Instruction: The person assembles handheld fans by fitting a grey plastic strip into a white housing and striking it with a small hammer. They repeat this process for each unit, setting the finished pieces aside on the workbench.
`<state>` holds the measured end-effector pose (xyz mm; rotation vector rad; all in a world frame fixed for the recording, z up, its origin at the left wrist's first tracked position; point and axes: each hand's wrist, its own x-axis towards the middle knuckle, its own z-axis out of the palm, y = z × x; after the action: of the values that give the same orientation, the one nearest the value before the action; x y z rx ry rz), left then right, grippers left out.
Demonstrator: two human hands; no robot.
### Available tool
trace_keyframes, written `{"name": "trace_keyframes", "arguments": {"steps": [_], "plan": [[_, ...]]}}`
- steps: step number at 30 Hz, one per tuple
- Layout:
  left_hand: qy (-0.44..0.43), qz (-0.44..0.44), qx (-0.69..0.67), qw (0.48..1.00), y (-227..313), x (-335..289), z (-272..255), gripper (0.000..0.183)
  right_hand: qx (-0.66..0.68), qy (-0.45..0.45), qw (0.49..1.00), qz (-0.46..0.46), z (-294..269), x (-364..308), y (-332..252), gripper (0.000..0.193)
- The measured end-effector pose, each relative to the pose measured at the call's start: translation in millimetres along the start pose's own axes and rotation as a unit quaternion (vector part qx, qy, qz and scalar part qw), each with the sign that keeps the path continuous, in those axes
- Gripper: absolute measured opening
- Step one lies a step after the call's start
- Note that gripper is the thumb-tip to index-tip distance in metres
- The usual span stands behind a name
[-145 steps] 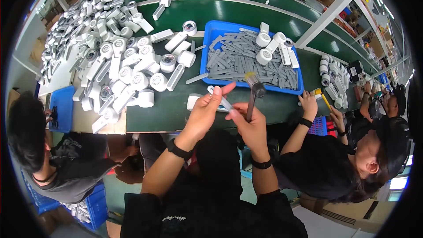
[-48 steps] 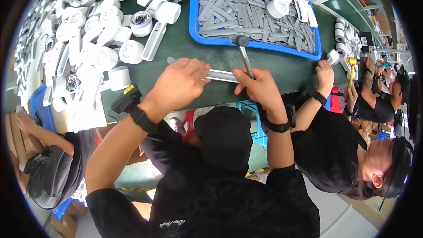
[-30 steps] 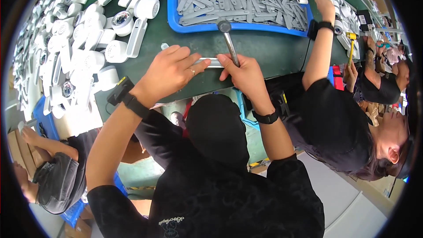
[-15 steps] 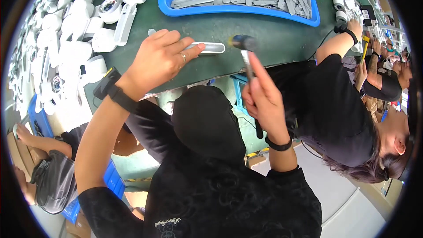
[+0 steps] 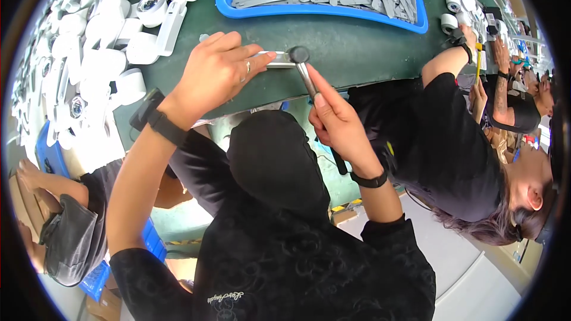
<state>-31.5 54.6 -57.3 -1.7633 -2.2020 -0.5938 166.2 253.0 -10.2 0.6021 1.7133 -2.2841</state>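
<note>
My left hand is closed on a long white plastic handle piece with a grey inset, pressing it down on the green tabletop. Its fingers stretch along the piece and hide much of it. My right hand grips a small mallet with a dark round head and a metal shaft. The mallet head is over the right end of the white piece, seemingly touching it. A small pale translucent bit shows behind my left knuckles.
Beyond my hands stands a blue tray full of grey strips. White round-headed devices are heaped on the left of the green table. Close on my right, a co-worker in black reaches toward white parts; another person sits at left.
The mallet has come down and left from above the table onto the right end of the white piece. My left hand stays nearly in place. The co-worker's arm at right shifts slightly.
</note>
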Motion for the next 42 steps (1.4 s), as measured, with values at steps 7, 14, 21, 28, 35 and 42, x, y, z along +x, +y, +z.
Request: {"name": "trace_keyframes", "arguments": {"steps": [7, 14, 21, 28, 35, 42], "plan": [[0.041, -0.186, 0.002, 0.982, 7.0, -8.9, -12.8, 0.055, -0.060, -0.013, 0.998, -0.002, 14.6, -5.4, -21.9, 0.050], [0.040, -0.181, -0.006, 0.983, 3.5, -16.7, -5.3, 0.044, -0.099, -0.030, 0.995, 0.018, 26.1, 32.4, -0.5, 0.050], [0.056, -0.192, -0.013, 0.980, 5.1, -15.0, -0.4, 0.035, -0.076, -0.035, 0.995, 0.056, 30.9, 30.3, -3.5, 0.049], [0.038, -0.204, -0.019, 0.978, 4.5, -17.1, -0.3, 0.036, -0.135, -0.018, 0.990, 0.028, 14.4, 35.4, 1.8, 0.049], [0.080, -0.253, -0.029, 0.964, 5.7, -31.2, -25.2, 0.057, -0.350, 0.153, 0.909, -0.167, 3.5, 62.0, 8.1, 0.043], [0.025, -0.364, -0.192, 0.911, 23.4, -60.8, -33.6, 0.104, -0.340, 0.073, 0.911, -0.221, 10.5, 103.8, 25.6, 0.029]]}}
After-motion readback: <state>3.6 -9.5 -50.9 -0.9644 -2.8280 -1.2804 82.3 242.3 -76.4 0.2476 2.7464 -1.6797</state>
